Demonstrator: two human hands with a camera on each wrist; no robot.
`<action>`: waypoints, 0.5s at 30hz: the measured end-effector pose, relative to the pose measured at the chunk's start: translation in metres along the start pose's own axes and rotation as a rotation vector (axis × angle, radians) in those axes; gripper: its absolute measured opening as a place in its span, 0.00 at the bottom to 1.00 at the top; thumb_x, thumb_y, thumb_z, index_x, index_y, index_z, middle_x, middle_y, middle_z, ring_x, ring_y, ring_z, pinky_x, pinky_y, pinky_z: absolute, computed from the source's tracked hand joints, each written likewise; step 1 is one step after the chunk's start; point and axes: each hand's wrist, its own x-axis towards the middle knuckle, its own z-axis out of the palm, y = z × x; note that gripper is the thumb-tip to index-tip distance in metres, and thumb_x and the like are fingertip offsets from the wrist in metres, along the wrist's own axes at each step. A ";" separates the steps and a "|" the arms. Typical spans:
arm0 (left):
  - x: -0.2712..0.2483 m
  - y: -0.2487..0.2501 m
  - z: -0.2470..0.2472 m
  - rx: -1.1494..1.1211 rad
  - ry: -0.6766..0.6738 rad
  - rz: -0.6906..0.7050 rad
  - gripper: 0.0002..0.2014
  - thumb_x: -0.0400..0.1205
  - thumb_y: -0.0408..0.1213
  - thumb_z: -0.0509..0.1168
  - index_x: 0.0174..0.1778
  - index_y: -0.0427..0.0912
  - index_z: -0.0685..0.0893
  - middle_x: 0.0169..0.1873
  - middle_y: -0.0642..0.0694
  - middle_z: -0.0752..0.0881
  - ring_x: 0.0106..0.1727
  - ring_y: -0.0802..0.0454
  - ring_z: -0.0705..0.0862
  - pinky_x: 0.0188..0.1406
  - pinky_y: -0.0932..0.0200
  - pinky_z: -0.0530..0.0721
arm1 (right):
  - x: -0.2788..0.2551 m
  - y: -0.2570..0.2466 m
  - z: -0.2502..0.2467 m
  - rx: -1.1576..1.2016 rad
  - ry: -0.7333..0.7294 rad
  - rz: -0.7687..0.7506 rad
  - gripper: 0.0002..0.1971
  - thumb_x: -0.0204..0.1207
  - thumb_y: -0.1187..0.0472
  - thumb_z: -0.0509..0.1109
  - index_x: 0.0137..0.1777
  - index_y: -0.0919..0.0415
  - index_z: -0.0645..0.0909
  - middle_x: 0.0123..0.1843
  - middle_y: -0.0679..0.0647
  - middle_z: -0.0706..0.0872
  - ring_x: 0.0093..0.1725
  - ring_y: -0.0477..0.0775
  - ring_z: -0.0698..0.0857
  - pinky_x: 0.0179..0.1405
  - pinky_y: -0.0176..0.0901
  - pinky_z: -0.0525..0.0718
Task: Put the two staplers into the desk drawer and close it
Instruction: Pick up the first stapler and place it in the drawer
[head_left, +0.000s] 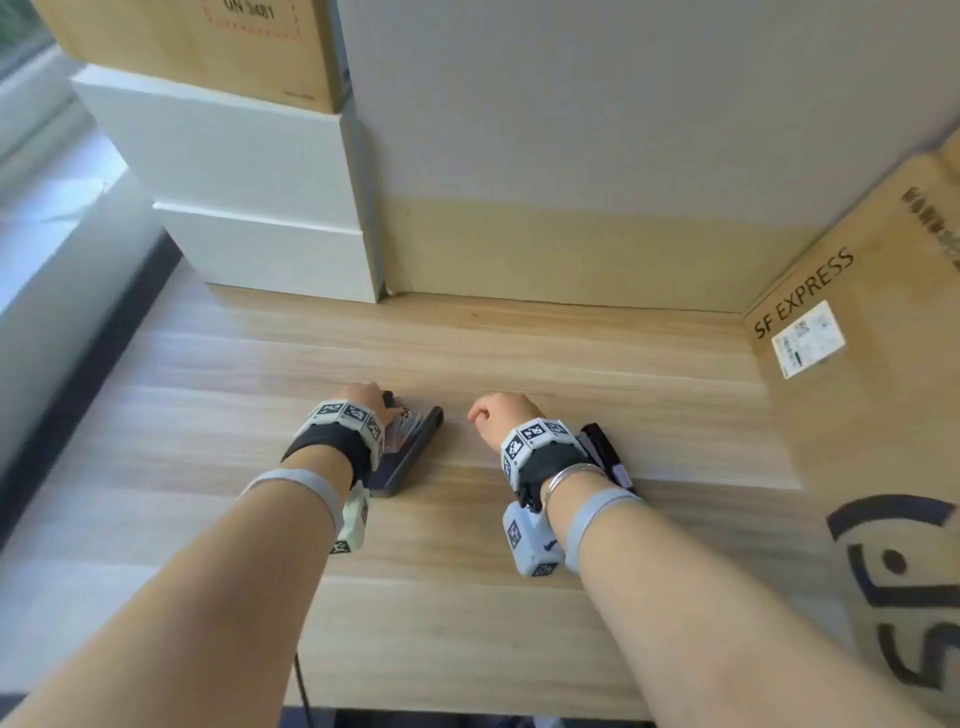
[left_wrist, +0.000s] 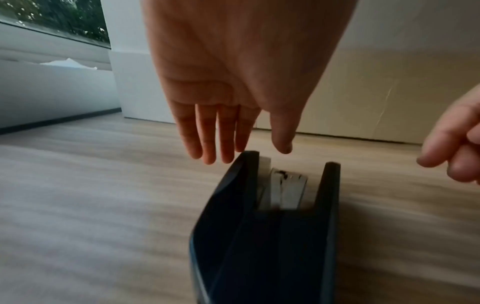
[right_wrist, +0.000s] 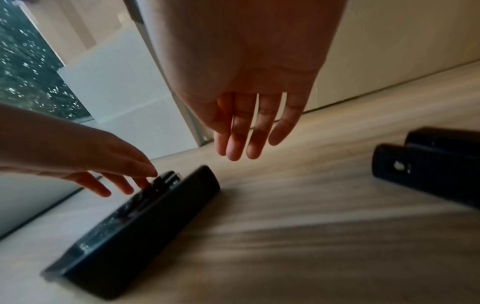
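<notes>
Two black staplers lie on the wooden desk (head_left: 519, 343). The left stapler (head_left: 413, 449) lies on its side, its metal staple channel showing (left_wrist: 285, 189). My left hand (head_left: 366, 400) reaches over its far end with straight fingers (left_wrist: 226, 144); the fingertips (right_wrist: 145, 181) touch the stapler (right_wrist: 145, 222) without gripping it. The right stapler (head_left: 605, 454) is partly hidden behind my right wrist and lies to the right in the right wrist view (right_wrist: 428, 170). My right hand (head_left: 493, 415) hovers between the two staplers with relaxed fingers (right_wrist: 249, 139), holding nothing. No drawer is in view.
Stacked white boxes (head_left: 249, 197) with a cardboard box (head_left: 208, 47) on top stand at the back left. A tall grey and tan panel (head_left: 571, 156) closes the back. A large SF Express carton (head_left: 857, 389) walls off the right. The desk's front edge (head_left: 467, 701) is near my body.
</notes>
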 end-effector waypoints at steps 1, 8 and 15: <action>0.001 -0.003 0.004 -0.013 -0.029 -0.026 0.24 0.82 0.48 0.61 0.64 0.31 0.79 0.59 0.34 0.85 0.60 0.38 0.84 0.55 0.50 0.81 | 0.001 0.001 0.004 -0.013 -0.028 0.025 0.19 0.82 0.65 0.55 0.59 0.52 0.87 0.64 0.54 0.88 0.58 0.61 0.87 0.51 0.42 0.82; 0.008 -0.011 0.027 -0.115 -0.070 -0.127 0.27 0.79 0.48 0.66 0.67 0.32 0.73 0.61 0.33 0.84 0.62 0.36 0.83 0.58 0.48 0.80 | 0.009 0.008 0.031 -0.008 -0.088 0.056 0.18 0.82 0.66 0.55 0.60 0.54 0.86 0.63 0.57 0.88 0.56 0.62 0.87 0.51 0.43 0.83; 0.005 -0.008 0.029 -0.188 -0.068 -0.127 0.23 0.81 0.39 0.60 0.68 0.30 0.69 0.63 0.31 0.82 0.63 0.36 0.82 0.59 0.47 0.78 | 0.011 0.016 0.041 -0.015 -0.111 0.062 0.18 0.81 0.66 0.56 0.58 0.54 0.86 0.62 0.58 0.88 0.57 0.63 0.87 0.52 0.45 0.84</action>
